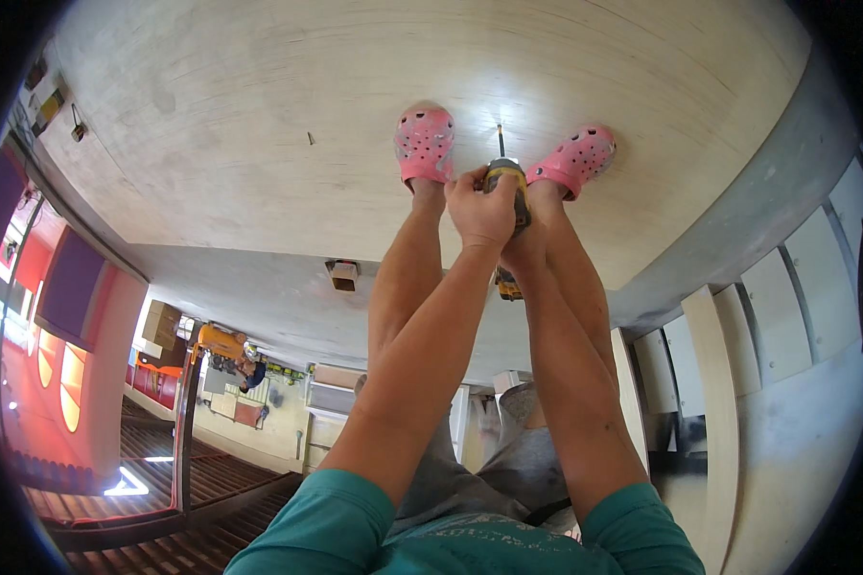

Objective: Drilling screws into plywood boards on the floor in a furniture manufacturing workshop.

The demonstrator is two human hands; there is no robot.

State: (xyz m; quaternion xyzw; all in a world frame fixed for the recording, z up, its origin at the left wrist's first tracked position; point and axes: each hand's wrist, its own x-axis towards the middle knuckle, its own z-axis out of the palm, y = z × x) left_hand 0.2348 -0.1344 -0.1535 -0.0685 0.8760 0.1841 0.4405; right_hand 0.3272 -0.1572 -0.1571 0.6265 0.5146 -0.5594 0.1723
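My right hand [524,251] is closed around the grip of a yellow and black cordless drill [506,172]. My left hand [480,209] wraps the drill's body from the left, fingers over its top. A long thin bit [501,142] points away from me at a pale plywood sheet [259,182], where a bright light falls. Whether the tip touches a screw I cannot tell. My feet, in a left pink clog [424,144] and a right pink clog [575,161], stand on the sheet on either side of the drill.
A small dark screw [311,139] lies on the sheet to the left. Past its near edge stands a small open box [342,276]. White panels [777,307] and a pale plank [714,402] are at the right. Two people [222,342] appear far off at left.
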